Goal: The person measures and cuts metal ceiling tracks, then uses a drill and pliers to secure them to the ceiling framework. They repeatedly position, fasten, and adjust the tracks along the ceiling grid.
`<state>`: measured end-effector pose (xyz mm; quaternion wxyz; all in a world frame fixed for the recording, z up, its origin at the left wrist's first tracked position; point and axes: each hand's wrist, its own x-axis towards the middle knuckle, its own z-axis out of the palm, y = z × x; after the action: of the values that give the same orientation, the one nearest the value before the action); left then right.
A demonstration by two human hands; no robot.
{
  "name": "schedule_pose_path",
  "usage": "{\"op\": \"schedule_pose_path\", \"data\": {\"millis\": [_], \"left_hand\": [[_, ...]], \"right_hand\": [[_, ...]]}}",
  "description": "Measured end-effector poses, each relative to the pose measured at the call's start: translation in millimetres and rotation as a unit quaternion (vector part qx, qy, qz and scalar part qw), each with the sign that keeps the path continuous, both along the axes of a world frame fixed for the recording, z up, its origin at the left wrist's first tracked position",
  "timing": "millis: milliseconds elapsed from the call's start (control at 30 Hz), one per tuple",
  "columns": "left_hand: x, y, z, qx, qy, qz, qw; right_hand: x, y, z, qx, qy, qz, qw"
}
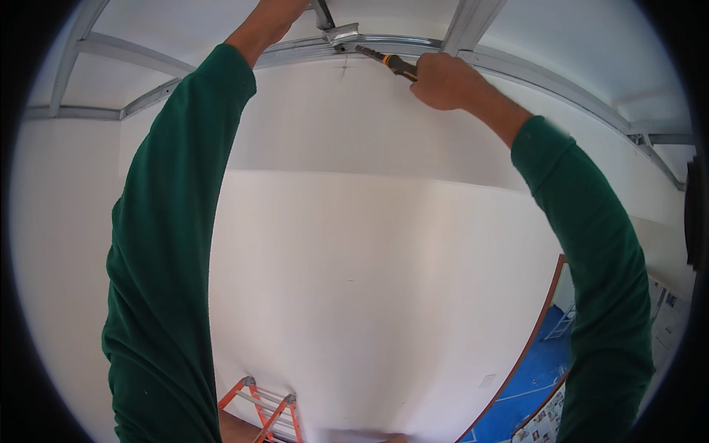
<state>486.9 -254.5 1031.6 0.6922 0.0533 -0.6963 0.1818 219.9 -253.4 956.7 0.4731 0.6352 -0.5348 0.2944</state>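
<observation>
Black and yellow tool (399, 66) at the top of the view, below the ceiling frame, its narrow dark end pointing left toward a small metal piece (342, 32) on the rail (402, 42). The right hand (443, 80) has its grip closed around the handle; the left hand (277, 16) is cut off by the upper edge, near a dark bar (323, 15), so whether its grip is open or closed cannot be told. The tool is probably light and stiff, not fragile, and best held well back on the thick handle, away from the working end. The metal piece, likely thin and rigid with a smooth face, may slip under bare fingers — its edges could be sharp, and the flat sides would be the safer hold.

Surroundings: the bar comes down beside the metal piece and limits access from above, while a beam (473, 22) meets the rail above the right hand. A cross mark (344, 68) lies on the white wall (354, 244) just below the rail. Well apart, low down, stands an orange ladder (258, 404); at right, a doorway shows blue floor (535, 369) — partly hidden by the right sleeve (602, 280).
</observation>
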Motion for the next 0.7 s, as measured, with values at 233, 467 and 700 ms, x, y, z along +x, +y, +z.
{"op": "schedule_pose_path", "data": {"millis": [233,467,700], "left_hand": [[5.8,-12.3,10.9,0.017,-0.028,-0.002,0.999],[17.2,-14.6,12.5,0.009,-0.069,-0.007,0.998],[19.1,-14.7,13.9,0.037,-0.049,0.019,0.998]], "right_hand": [[27.5,28.8,21.2,-0.008,0.118,-0.118,0.986],[33.9,22.7,13.0,0.156,-0.015,-0.115,0.981],[11.4,-6.8,4.8,0.186,-0.154,0.095,0.966]]}}
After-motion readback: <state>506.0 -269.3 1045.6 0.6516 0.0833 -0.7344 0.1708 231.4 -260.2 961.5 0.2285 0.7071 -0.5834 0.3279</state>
